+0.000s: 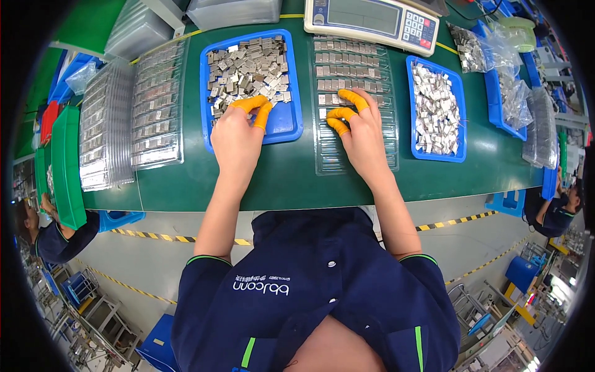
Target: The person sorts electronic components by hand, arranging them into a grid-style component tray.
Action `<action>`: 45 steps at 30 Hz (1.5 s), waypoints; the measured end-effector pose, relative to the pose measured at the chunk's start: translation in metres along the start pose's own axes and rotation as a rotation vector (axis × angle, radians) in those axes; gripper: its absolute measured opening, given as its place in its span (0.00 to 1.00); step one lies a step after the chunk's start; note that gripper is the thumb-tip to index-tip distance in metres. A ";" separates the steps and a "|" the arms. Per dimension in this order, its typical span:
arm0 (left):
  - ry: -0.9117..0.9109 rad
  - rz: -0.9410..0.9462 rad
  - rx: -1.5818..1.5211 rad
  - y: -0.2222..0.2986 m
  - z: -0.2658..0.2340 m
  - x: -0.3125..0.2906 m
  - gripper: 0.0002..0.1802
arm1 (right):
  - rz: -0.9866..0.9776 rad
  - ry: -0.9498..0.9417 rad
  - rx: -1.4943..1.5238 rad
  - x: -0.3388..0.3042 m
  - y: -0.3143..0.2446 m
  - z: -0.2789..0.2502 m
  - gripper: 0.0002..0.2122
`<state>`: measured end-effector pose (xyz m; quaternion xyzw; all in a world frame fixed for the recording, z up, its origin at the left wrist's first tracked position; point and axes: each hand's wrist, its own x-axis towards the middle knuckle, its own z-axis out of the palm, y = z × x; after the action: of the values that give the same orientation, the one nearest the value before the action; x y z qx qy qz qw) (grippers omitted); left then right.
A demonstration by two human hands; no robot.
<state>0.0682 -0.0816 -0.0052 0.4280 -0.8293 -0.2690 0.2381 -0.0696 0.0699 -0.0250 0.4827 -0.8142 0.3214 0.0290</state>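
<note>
My left hand point(237, 139), with yellow finger cots, is over the near part of a blue tray point(297, 93) of small rectangular metal parts point(251, 65). Its thumb and finger are pinched together; what they hold, if anything, is hidden. To the right, my right hand point(362, 136), also in yellow cots, bends over a clear plastic blister tray point(325, 162). Its fingertips close at a small silver metal part point(322, 113) at the left end of a row. Rows farther away hold metal parts, while nearer rows show bare ridged plastic.
A second blue tray point(437, 156) of silver parts stands right. Filled blister trays point(158, 111) lie left, beside a green bin point(67, 167). A weighing scale point(372, 22) sits at the back. Bagged parts point(511, 99) lie far right. Other people work at both sides.
</note>
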 end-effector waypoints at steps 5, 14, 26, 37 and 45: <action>0.016 0.441 0.259 -0.006 0.012 0.017 0.13 | -0.005 0.109 -0.020 0.004 0.015 -0.044 0.10; -0.048 0.427 0.235 -0.001 0.018 0.023 0.11 | 0.675 0.175 -0.299 -0.022 0.112 -0.099 0.15; -0.259 -0.159 -0.940 0.000 0.009 0.006 0.15 | 0.668 0.123 -0.285 -0.024 0.119 -0.105 0.11; -0.391 -0.315 -1.361 0.019 0.013 -0.016 0.11 | 0.645 0.290 -0.439 -0.024 0.105 -0.110 0.11; -0.415 -0.224 -1.382 0.016 0.018 -0.019 0.14 | 0.592 0.283 -0.437 -0.028 0.107 -0.109 0.08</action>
<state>0.0574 -0.0538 -0.0115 0.2027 -0.4494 -0.8294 0.2628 -0.1692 0.1862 -0.0015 0.1605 -0.9553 0.1986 0.1493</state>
